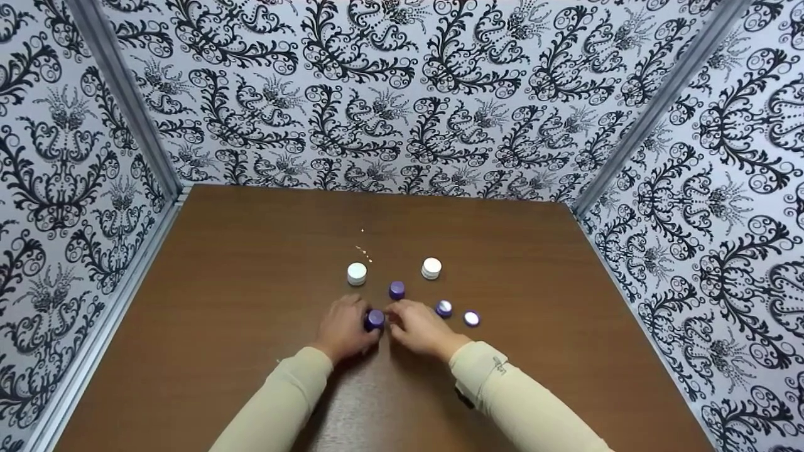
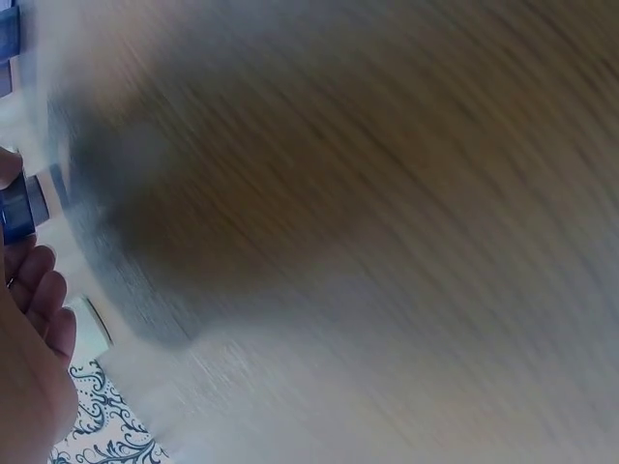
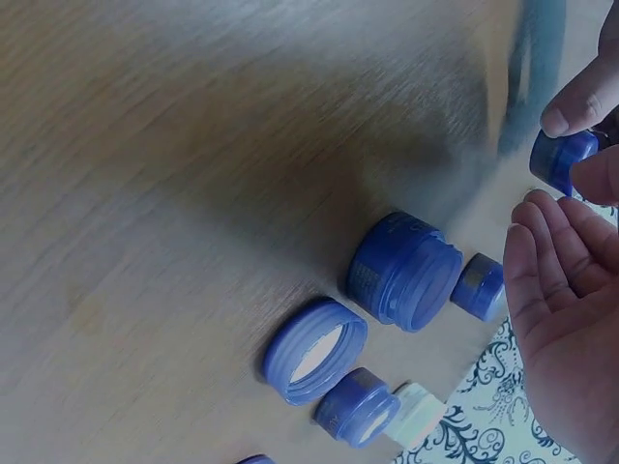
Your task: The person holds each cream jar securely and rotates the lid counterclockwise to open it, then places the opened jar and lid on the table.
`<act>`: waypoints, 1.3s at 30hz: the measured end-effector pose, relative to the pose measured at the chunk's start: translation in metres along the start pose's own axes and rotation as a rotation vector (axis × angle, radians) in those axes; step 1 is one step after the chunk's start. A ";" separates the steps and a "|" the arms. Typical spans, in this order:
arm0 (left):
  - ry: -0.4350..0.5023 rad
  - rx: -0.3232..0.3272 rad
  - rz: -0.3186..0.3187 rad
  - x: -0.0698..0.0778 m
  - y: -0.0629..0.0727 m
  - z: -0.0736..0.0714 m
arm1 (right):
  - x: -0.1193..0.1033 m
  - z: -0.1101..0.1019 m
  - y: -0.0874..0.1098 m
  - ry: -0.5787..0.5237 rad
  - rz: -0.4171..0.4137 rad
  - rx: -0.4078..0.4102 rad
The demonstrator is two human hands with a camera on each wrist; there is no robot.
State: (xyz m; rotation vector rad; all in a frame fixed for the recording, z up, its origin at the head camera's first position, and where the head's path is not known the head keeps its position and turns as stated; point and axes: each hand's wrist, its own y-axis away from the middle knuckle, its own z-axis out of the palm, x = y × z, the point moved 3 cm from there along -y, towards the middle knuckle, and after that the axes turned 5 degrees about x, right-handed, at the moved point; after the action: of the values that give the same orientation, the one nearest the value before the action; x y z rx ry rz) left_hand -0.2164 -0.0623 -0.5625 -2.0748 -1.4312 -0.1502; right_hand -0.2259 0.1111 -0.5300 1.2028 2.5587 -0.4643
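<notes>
One purple jar, left hand around it — contents hidden

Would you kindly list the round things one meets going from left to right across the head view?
White pot, purple pot in the left hand, another purple pot, second white pot, white-topped purple pot, purple-rimmed white disc.

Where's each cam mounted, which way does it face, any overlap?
Head: worn on the head, facing forward and down at the table; left hand, right hand and sleeves show.
Left wrist: on that wrist, mostly tabletop; part of the left hand at left edge.
Right wrist: on that wrist, tabletop and patterned wall; right hand at right edge.
Shared: head and right wrist both show the gripped jar.
</notes>
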 end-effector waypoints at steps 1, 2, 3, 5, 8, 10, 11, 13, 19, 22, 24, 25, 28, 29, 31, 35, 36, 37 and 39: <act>-0.004 -0.002 0.003 0.000 0.000 0.000 | 0.000 0.000 0.000 0.003 0.001 -0.001; -0.008 -0.004 0.006 0.000 0.000 0.000 | 0.001 0.001 0.000 0.005 0.002 -0.003; -0.014 -0.006 0.010 0.001 0.000 0.000 | 0.001 0.001 0.000 0.006 0.002 -0.002; -0.025 -0.009 0.019 0.001 0.000 0.001 | 0.001 0.002 -0.001 0.009 0.005 0.000; -0.035 -0.014 0.027 0.001 0.000 0.001 | 0.001 0.002 -0.001 0.008 0.008 0.006; -0.040 -0.017 0.028 0.001 0.000 0.001 | 0.000 0.001 -0.001 0.009 0.004 0.014; -0.046 -0.010 0.037 0.002 0.000 0.001 | 0.000 0.001 -0.001 0.013 0.001 0.017; -0.058 0.006 0.056 0.003 0.001 0.000 | -0.002 0.000 -0.001 0.023 -0.007 0.028; -0.075 0.046 0.109 0.005 0.002 -0.002 | -0.005 -0.001 -0.001 0.066 0.000 0.029; -0.073 0.052 0.116 0.005 0.002 -0.002 | -0.006 -0.001 -0.001 0.075 0.009 0.020; -0.076 0.057 0.121 0.005 0.002 -0.001 | -0.007 -0.001 -0.001 0.079 0.011 0.017; -0.077 0.060 0.124 0.005 0.002 -0.001 | -0.007 -0.001 -0.001 0.078 0.013 0.018; -0.083 0.064 0.128 0.005 0.002 -0.001 | -0.006 0.000 -0.001 0.073 0.009 0.023; -0.084 0.062 0.127 0.005 0.002 -0.001 | -0.006 0.001 -0.001 0.071 0.007 0.026; -0.084 0.060 0.124 0.006 0.001 -0.002 | -0.006 0.001 -0.002 0.071 0.005 0.030; -0.091 0.051 0.123 0.008 0.001 -0.003 | -0.005 0.002 -0.003 0.088 0.015 0.033; -0.093 0.051 0.126 0.009 0.001 -0.004 | -0.005 0.001 -0.004 0.093 0.021 0.035; -0.096 0.051 0.129 0.010 0.001 -0.004 | -0.005 0.001 -0.004 0.102 0.028 0.037; -0.103 0.047 0.140 0.011 0.000 -0.004 | -0.004 0.000 -0.005 0.122 0.043 0.043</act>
State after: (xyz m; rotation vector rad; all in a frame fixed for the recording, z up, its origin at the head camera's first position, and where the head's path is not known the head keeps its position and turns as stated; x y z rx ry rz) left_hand -0.2104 -0.0556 -0.5545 -2.1623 -1.3290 0.0470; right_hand -0.2273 0.1050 -0.5277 1.3366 2.6308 -0.4518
